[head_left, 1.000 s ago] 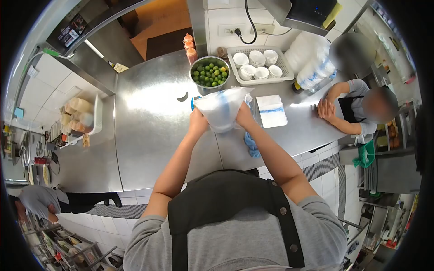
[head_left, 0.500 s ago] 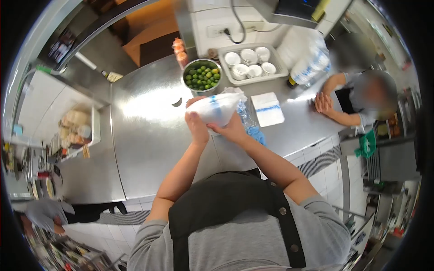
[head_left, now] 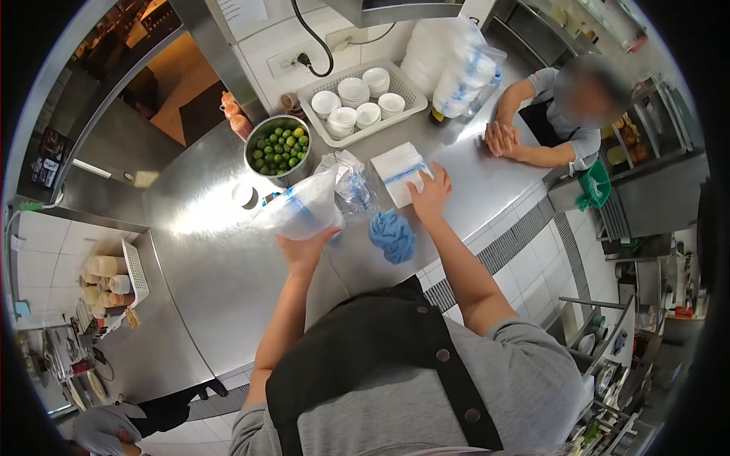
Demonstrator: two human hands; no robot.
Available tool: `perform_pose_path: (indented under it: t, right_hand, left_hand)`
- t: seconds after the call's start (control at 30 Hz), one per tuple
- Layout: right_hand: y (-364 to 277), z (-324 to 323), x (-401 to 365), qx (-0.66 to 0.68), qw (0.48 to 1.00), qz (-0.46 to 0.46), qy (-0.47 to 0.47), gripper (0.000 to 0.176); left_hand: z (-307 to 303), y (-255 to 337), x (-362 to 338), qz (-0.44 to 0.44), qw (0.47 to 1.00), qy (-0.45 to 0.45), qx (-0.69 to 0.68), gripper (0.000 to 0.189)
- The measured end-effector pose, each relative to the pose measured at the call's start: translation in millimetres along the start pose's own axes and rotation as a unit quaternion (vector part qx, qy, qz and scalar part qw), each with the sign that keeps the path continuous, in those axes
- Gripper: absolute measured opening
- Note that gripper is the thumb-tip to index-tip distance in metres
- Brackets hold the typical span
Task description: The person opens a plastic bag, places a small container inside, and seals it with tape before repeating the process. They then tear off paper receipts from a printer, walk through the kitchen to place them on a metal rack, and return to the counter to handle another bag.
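Right hand off bag since last frame, now at white stack, fingers spread; contact I can't confirm. Left hand alone grips bag's near edge, above counter, near limes. I see blue cloth crumpled between hands.

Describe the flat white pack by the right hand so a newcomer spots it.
On the steel counter, find the pale basket of white bowls. On the wearer's side of it, beside crumpled clear plastic, lies a white pack with a blue stripe, the right hand at its edge. Unlike the similarly striped white bundle in the left hand, it lies flat and square-cornered.
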State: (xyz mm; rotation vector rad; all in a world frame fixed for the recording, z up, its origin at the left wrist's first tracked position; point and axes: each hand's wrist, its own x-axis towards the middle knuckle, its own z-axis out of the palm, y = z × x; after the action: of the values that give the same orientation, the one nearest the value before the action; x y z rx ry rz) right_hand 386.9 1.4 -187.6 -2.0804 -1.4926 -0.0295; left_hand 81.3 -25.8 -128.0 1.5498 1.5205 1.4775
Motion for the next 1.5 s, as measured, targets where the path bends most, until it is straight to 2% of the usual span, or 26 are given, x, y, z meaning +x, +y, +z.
perform_pose_path:
  t: [0.03, 0.07, 0.17, 0.27, 0.37, 0.43, 0.47, 0.53, 0.63, 0.67, 0.73, 0.77, 0.83, 0.93, 1.03, 1.13, 1.2, 1.27, 1.33, 1.37, 1.47, 1.5]
  right_hand:
    - [6.7, -3.9, -7.4, -0.032, 0.999, -0.012, -0.019, 0.035]
    - [10.5, -4.9, -13.2, -0.064, 0.997, -0.023, -0.038, 0.029]
    - [18.2, 13.4, -23.1, -0.023, 0.997, -0.074, -0.010, 0.017]
    - [1.0, 10.8, -19.1, 0.045, 0.998, -0.054, -0.003, 0.010]
    - [-18.7, 15.2, -7.6, 0.282, 0.957, -0.060, 0.021, 0.007]
    - [-35.3, 5.3, 2.2, 0.362, 0.931, 0.007, -0.048, 0.009]
    - [-43.4, -2.2, 7.5, 0.400, 0.912, 0.041, -0.082, 0.010]
    - [-54.4, -14.8, 21.9, 0.391, 0.918, -0.008, -0.074, 0.010]
    - [-77.8, -44.9, 36.3, 0.441, 0.892, -0.059, -0.078, 0.012]
    - [-87.4, -59.2, 39.4, 0.468, 0.877, -0.071, -0.083, 0.013]
    - [-105.9, -97.4, 41.3, 0.402, 0.894, -0.179, -0.080, 0.016]
    - [-113.9, -116.9, 39.3, 0.367, 0.898, -0.232, -0.079, 0.018]
    - [-126.7, -152.9, 30.7, 0.357, 0.881, -0.276, -0.142, 0.018]
    - [-138.3, -194.2, 12.5, 0.380, 0.839, -0.312, -0.232, 0.019]
    - [-135.8, -209.2, -6.5, 0.425, 0.801, -0.295, -0.302, 0.020]
    - [-132.4, -211.3, -14.6, 0.424, 0.796, -0.289, -0.320, 0.023]
    - [-132.5, -216.5, -15.9, 0.403, 0.799, -0.298, -0.333, 0.026]
    - [-139.1, -226.0, -11.0, 0.379, 0.793, -0.309, -0.364, 0.031]
    - [-146.1, -226.3, -12.2, 0.454, 0.777, -0.217, -0.378, 0.032]
    - [-150.1, -224.8, -13.1, 0.490, 0.764, -0.170, -0.383, 0.032]
    - [-166.3, -213.8, -7.3, 0.439, 0.770, -0.231, -0.403, 0.022]
    - [-164.6, -206.9, -9.2, 0.444, 0.752, -0.191, -0.448, 0.019]
  left_hand:
    - [2.8, 2.5, 0.0, -0.046, 0.998, -0.028, 0.028, 0.083]
    - [5.2, 0.4, 1.4, -0.030, 0.999, -0.026, 0.029, 0.079]
    - [15.3, -12.4, 5.0, 0.009, 0.999, -0.018, 0.025, 0.070]
    - [17.9, -15.7, 10.4, 0.015, 1.000, -0.009, -0.001, 0.068]
    - [15.0, -8.5, 13.9, -0.012, 0.998, -0.012, -0.053, 0.069]
    - [12.4, -11.0, 8.7, -0.030, 0.995, -0.012, -0.092, 0.071]
    - [9.7, -9.7, 3.5, -0.017, 0.998, -0.001, -0.056, 0.070]
    - [2.6, 2.0, -11.7, 0.009, 1.000, 0.022, 0.017, 0.070]
    - [-11.1, 2.2, -54.0, -0.122, 0.991, -0.033, 0.051, 0.072]
    - [-18.6, -3.0, -61.4, -0.149, 0.978, -0.144, 0.036, 0.077]
    - [-35.5, -14.3, -71.7, -0.199, 0.912, -0.360, 0.004, 0.087]
    - [-39.6, -6.0, -70.3, -0.176, 0.899, -0.401, 0.005, 0.093]
    - [-45.5, 29.0, -57.5, -0.131, 0.868, -0.478, 0.009, 0.105]
    - [-43.3, 62.6, -47.2, -0.086, 0.917, -0.376, -0.101, 0.114]
    - [-33.1, 69.9, -30.4, 0.067, 0.938, -0.314, -0.131, 0.124]
    - [-32.2, 110.4, -18.9, 0.093, 0.955, -0.224, -0.171, 0.101]
    - [-34.9, 94.9, -21.6, 0.021, 0.942, -0.269, -0.198, 0.078]
    - [-35.1, 84.4, -25.3, -0.015, 0.934, -0.276, -0.228, 0.059]
    - [-39.1, 103.8, -19.7, -0.014, 0.932, -0.247, -0.264, 0.044]
    - [-43.1, 112.1, -18.1, -0.011, 0.932, -0.248, -0.264, 0.045]
    - [-55.8, 125.1, -14.8, -0.003, 0.935, -0.239, -0.264, 0.049]
    - [-60.3, 125.7, -13.9, 0.001, 0.938, -0.226, -0.262, 0.050]
